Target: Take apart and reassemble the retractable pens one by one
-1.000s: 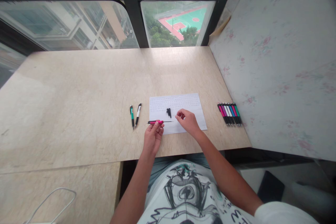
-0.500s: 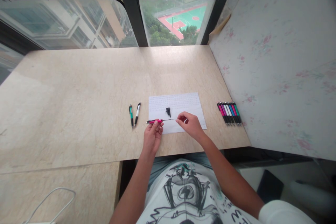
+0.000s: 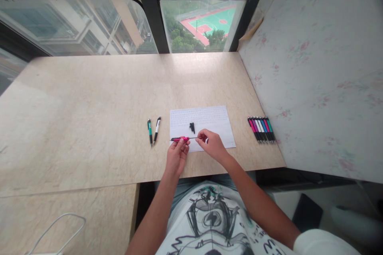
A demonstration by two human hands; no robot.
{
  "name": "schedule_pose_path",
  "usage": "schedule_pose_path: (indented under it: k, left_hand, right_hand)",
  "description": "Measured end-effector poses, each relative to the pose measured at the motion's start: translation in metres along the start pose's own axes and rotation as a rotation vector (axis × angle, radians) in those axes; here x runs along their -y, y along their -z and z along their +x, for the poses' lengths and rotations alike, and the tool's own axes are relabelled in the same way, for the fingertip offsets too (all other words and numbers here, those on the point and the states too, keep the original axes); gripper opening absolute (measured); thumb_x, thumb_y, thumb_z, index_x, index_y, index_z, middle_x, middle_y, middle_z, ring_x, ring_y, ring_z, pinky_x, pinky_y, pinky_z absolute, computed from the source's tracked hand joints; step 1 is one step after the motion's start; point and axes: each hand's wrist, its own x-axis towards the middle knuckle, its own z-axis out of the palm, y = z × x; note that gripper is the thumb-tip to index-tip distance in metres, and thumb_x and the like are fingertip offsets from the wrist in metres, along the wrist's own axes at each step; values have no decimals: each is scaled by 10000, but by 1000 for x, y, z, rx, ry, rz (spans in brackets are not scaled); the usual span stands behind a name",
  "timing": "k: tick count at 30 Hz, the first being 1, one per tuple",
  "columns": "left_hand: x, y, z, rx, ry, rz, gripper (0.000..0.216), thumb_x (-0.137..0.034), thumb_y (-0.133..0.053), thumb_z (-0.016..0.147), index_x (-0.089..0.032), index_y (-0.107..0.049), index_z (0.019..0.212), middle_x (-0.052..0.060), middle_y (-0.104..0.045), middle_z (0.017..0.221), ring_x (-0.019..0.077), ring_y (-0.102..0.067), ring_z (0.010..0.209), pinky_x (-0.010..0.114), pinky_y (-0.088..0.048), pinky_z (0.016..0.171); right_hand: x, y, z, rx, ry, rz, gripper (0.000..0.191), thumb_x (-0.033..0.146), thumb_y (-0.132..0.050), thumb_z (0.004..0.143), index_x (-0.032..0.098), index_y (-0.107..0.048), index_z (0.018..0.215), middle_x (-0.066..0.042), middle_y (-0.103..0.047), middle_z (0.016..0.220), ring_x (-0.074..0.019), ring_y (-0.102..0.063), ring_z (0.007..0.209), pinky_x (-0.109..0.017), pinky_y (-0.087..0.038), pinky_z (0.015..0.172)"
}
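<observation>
My left hand [image 3: 177, 157] is closed on the pink barrel of a pen [image 3: 181, 139], held level over the front of a written sheet of paper [image 3: 206, 116]. A thin dark refill [image 3: 193, 138] sticks out of the barrel's right end. At the refill's far end, my right hand [image 3: 212, 143] pinches with thumb and forefinger; the tip is hidden by the fingers. Just behind the hands, small black pen parts [image 3: 192, 128] lie on the paper, looking like a grip and a short tip piece.
Left of the paper lie a green pen [image 3: 150, 132] and a white pen [image 3: 157, 130]. Several coloured pens [image 3: 261, 129] form a row at the right, by the floral wall [image 3: 314, 67]. A white cable [image 3: 60, 219] lies at front left. Windows [image 3: 203, 26] border the desk's back.
My right hand has moved left, closer to the barrel, and its fingers are now at the refill's end. My left hand has shifted slightly right with the pink pen.
</observation>
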Motion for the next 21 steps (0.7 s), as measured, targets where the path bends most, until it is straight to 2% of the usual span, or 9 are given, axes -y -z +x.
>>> schedule_pose_path:
  k: [5, 10, 14, 17, 21]
  left_hand:
    - [-2, 2, 0, 0, -13, -7, 154, -165, -728, 777, -112, -679, 913, 86, -719, 896, 105, -675, 754, 174, -537, 660]
    - [-5, 4, 0, -9, -21, -22, 146, -156, -729, 773, -110, -682, 903, 83, -717, 887, 101, -669, 745, 170, -539, 655]
    - [-7, 6, 0, -9, -30, -25, 146, -160, -726, 778, -108, -685, 907, 84, -716, 899, 98, -666, 743, 165, -540, 651]
    - [-9, 8, -1, -7, -39, -23, 149, -163, -727, 777, -109, -686, 910, 84, -716, 902, 98, -666, 744, 166, -542, 652]
    - [-11, 9, -1, -17, -45, -27, 151, -161, -731, 773, -109, -684, 907, 82, -717, 896, 94, -665, 738, 166, -541, 654]
  right_hand:
    - [-7, -5, 1, 62, -24, -61, 95, 221, -626, 812, 208, -594, 901, 15, -651, 776, -129, -594, 671, -241, -436, 642]
    - [-9, -10, 12, 71, -154, -423, 80, 259, -609, 845, 220, -608, 914, -11, -669, 849, -163, -602, 771, -262, -412, 677]
    - [-3, -21, 24, 66, -221, -619, 190, 373, -612, 864, 220, -599, 975, -58, -656, 973, -200, -598, 878, -272, -415, 671]
    - [1, -29, 30, 53, -213, -671, 217, 393, -613, 866, 211, -592, 982, -91, -645, 989, -221, -595, 900, -286, -428, 667]
    - [0, -33, 34, 34, -192, -679, 139, 318, -608, 865, 200, -603, 940, -117, -654, 957, -229, -609, 864, -301, -441, 661]
